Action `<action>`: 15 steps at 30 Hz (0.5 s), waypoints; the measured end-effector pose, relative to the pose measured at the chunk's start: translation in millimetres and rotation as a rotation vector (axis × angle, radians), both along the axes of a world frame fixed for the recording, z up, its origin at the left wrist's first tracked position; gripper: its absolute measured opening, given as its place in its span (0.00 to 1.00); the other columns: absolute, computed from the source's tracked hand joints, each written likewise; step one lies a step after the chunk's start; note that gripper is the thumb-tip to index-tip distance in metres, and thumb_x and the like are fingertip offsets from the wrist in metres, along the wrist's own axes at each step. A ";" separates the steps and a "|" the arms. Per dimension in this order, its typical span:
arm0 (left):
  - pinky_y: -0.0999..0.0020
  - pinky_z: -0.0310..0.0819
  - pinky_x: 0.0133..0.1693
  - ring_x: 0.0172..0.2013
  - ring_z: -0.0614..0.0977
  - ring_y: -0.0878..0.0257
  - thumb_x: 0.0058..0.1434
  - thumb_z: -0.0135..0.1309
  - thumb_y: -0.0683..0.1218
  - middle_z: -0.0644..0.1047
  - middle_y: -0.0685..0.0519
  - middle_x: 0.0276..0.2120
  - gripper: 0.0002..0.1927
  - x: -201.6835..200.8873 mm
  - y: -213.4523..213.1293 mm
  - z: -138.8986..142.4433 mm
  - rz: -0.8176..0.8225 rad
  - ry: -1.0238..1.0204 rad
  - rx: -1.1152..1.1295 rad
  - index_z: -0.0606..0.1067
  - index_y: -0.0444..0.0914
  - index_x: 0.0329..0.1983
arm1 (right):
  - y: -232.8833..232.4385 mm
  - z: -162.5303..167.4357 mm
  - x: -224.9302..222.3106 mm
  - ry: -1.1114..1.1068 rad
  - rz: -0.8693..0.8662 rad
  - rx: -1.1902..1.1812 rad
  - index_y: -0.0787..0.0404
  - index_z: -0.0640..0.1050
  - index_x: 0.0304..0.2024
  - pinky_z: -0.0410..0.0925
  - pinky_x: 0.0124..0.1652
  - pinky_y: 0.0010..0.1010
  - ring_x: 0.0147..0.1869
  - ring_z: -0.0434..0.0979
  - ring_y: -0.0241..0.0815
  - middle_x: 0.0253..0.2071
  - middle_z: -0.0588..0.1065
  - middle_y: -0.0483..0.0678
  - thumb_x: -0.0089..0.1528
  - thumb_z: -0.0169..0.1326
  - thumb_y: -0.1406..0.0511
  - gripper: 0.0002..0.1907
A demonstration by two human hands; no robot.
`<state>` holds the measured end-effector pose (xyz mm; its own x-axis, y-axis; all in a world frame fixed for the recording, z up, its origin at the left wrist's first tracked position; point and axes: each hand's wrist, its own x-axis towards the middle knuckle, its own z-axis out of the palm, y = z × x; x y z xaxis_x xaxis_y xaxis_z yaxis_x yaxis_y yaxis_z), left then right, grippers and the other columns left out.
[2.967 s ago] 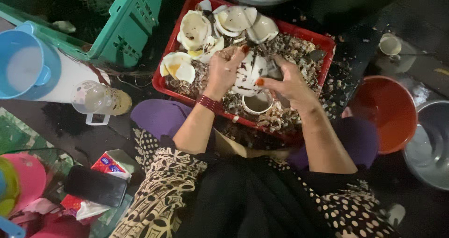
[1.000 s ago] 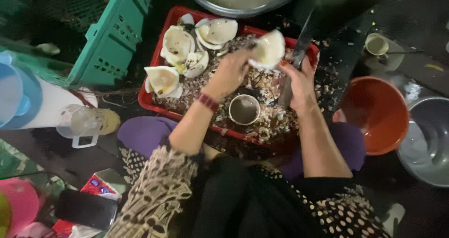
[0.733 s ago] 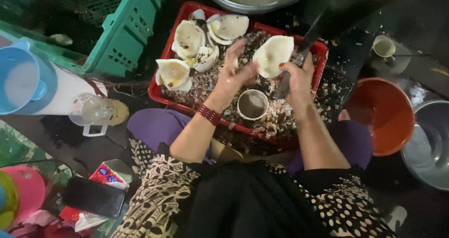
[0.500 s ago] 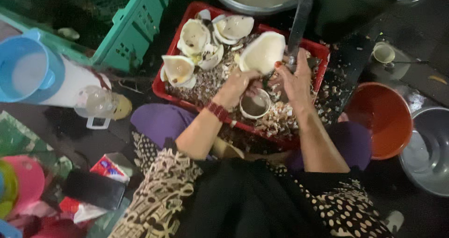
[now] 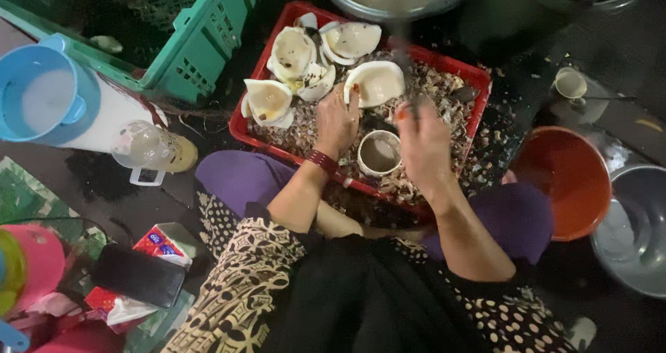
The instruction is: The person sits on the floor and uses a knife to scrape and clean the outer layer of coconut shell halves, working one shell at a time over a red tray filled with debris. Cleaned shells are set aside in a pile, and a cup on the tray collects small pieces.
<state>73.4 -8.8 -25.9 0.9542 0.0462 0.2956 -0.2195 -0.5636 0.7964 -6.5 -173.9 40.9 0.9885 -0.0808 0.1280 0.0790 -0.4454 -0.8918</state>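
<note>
Two hands, ours: left hand (image 5: 338, 120) now grips the pale coconut shell half (image 5: 377, 82) low over the red plastic crate (image 5: 466, 70); right hand (image 5: 424, 141), blurred, has swung the dark blade (image 5: 406, 61) down.

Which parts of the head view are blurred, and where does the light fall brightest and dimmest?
Head view: the right hand and the knife it holds are smeared by motion blur; the left hand on the white shell stays sharper. Light is brightest on the shells in the red tray; the top right corner sinks into darkness.
</note>
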 end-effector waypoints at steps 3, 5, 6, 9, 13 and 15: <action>0.46 0.75 0.39 0.38 0.81 0.37 0.69 0.50 0.49 0.80 0.35 0.36 0.13 -4.1 -1.6 11.3 -0.002 -0.037 -0.047 0.76 0.34 0.44 | 9.2 3.4 1.3 0.054 -0.140 0.036 0.66 0.72 0.47 0.66 0.17 0.27 0.22 0.70 0.36 0.32 0.74 0.48 0.73 0.41 0.64 0.11; 0.47 0.76 0.40 0.39 0.81 0.37 0.70 0.48 0.50 0.80 0.35 0.37 0.14 -6.0 -4.4 13.1 -0.013 -0.120 -0.039 0.76 0.35 0.46 | 18.8 8.3 4.6 0.224 -0.107 -0.113 0.65 0.71 0.47 0.68 0.16 0.27 0.22 0.71 0.35 0.32 0.75 0.47 0.72 0.41 0.65 0.11; 0.47 0.76 0.40 0.39 0.81 0.37 0.71 0.47 0.50 0.80 0.36 0.37 0.14 -5.1 -4.2 12.6 -0.018 -0.168 -0.037 0.76 0.35 0.47 | 21.3 12.3 6.5 0.303 -0.008 -0.203 0.65 0.70 0.48 0.68 0.16 0.27 0.21 0.71 0.35 0.30 0.74 0.48 0.72 0.41 0.64 0.11; 0.43 0.72 0.35 0.33 0.81 0.36 0.68 0.52 0.53 0.79 0.33 0.31 0.17 2.7 7.8 5.8 0.089 0.148 0.102 0.76 0.34 0.46 | 14.3 27.7 6.2 0.457 -0.030 0.039 0.62 0.73 0.46 0.68 0.19 0.25 0.25 0.73 0.31 0.31 0.74 0.44 0.71 0.43 0.62 0.11; 0.49 0.74 0.33 0.31 0.79 0.41 0.75 0.50 0.52 0.78 0.39 0.29 0.17 11.9 37.1 -11.4 -0.046 -0.042 0.157 0.75 0.33 0.42 | -17.6 43.2 6.1 0.346 -0.094 0.200 0.65 0.73 0.49 0.63 0.21 0.28 0.24 0.65 0.38 0.29 0.69 0.49 0.70 0.53 0.62 0.12; 0.54 0.75 0.25 0.22 0.77 0.46 0.72 0.53 0.55 0.75 0.40 0.24 0.23 18.8 34.0 -17.5 -0.243 0.115 0.334 0.72 0.27 0.43 | -28.7 41.9 13.4 0.311 -0.137 0.097 0.60 0.75 0.52 0.65 0.24 0.26 0.27 0.70 0.34 0.32 0.73 0.45 0.63 0.58 0.64 0.16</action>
<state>92.3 25.3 -43.4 0.9532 -0.2644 0.1469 -0.2979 -0.7375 0.6060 7.0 -202.6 82.9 0.9581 -0.2124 -0.1920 -0.2573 -0.3447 -0.9028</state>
